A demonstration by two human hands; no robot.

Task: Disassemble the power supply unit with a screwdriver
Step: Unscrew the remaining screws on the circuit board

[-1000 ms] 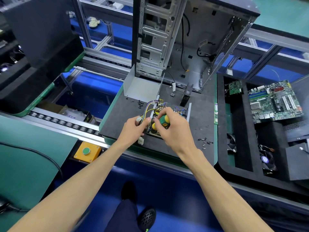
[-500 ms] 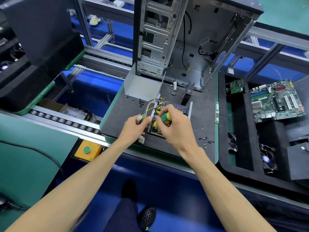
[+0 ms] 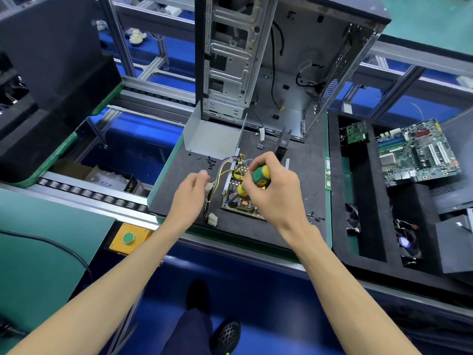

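Gripping the screwdriver [image 3: 257,177], the right hand [image 3: 275,193] hovers over the power supply unit [image 3: 238,198].

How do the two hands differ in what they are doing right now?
The right hand grips the green and yellow screwdriver; the left hand holds no tool. The right hand is over the power supply board; the left hand is beside it, at the wire bundle. Both are bare.

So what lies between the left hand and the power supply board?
In the head view, the bundled wires with white connectors lie between the left hand and the power supply board.
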